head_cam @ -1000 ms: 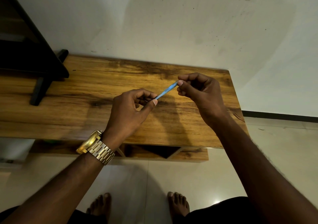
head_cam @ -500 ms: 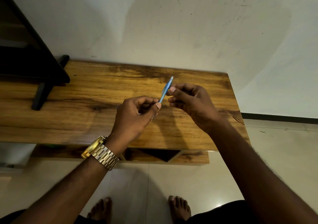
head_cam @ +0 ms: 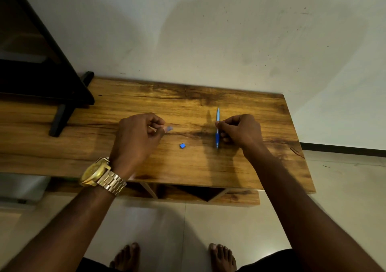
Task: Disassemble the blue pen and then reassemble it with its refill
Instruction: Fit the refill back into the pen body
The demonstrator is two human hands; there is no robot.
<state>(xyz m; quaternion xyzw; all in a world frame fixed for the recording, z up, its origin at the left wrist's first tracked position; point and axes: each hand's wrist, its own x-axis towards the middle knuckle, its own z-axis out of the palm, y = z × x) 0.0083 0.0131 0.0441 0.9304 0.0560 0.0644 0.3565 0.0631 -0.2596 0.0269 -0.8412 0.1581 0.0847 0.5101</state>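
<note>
The blue pen (head_cam: 217,125) stands nearly upright over the wooden table (head_cam: 188,163), its tip pointing down toward the tabletop. My right hand (head_cam: 240,132) pinches it around the middle. A small blue piece (head_cam: 182,145) lies loose on the wood between my hands. My left hand (head_cam: 137,138) is curled to the left of it, with a small pale blue part (head_cam: 168,128) blurred at its fingertips; I cannot tell what part of the pen it is.
A black stand with a slanted leg (head_cam: 60,115) rests on the table's left end. The white wall rises right behind the table. The table's right edge (head_cam: 298,146) lies close to my right hand. My bare feet are on the tiled floor below.
My hands have pulled apart. The right one carried the pen to the right and turned it upright. A small blue piece now lies on the table, and the left hand holds a pale blue part.
</note>
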